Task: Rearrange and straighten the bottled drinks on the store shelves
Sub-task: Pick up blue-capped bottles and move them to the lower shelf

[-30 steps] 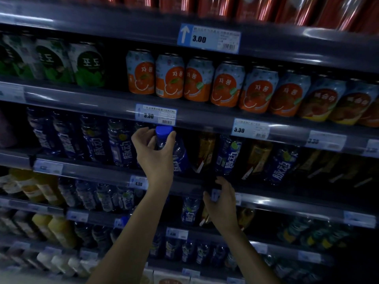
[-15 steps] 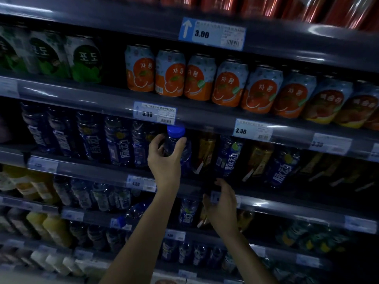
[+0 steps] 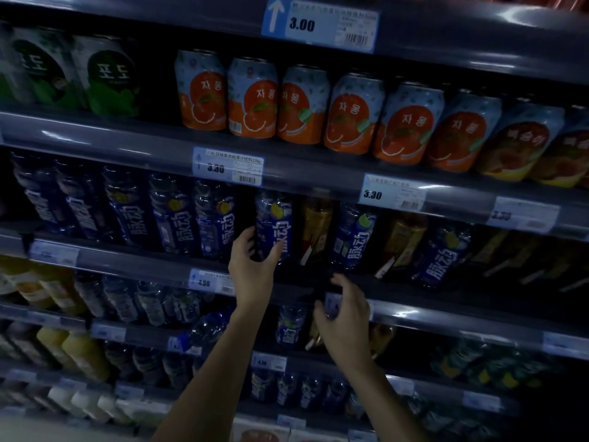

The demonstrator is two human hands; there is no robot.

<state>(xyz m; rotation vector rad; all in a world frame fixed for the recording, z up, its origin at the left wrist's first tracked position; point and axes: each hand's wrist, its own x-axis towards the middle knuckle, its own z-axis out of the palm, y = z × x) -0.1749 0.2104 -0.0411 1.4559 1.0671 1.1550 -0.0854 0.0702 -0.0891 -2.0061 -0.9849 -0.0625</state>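
- Bottled drinks fill the middle shelf (image 3: 134,261), and one blue bottle (image 3: 274,226) with white lettering stands just right of a row of the same kind (image 3: 127,208), a dark gap between them.
- Left hand (image 3: 251,269) is up at that bottle now, thumb on its left side, fingers (image 3: 276,252) curled round the lower front; it looks like a loose grasp around the base.
- That bottle stands upright on the shelf, its cap hidden behind the shelf edge above, right under a 3.30 price tag (image 3: 228,166).
- Just beside it on the right, an amber bottle (image 3: 315,229), then another blue bottle (image 3: 352,236), another amber one (image 3: 401,244), and one more blue (image 3: 441,255), all leaning a little.
- Right hand (image 3: 345,317) hangs lower, in front of the shelf rail below the second blue bottle, fingers bent and spread apart, holding nothing; whether the fingertips touch the rail I cannot tell.
- Up above, orange cans (image 3: 277,103) line the next shelf, green cans (image 3: 108,78) to their left.
- Down below, more bottles in dim light, yellow ones (image 3: 79,352) at the left, details too dark to make out.
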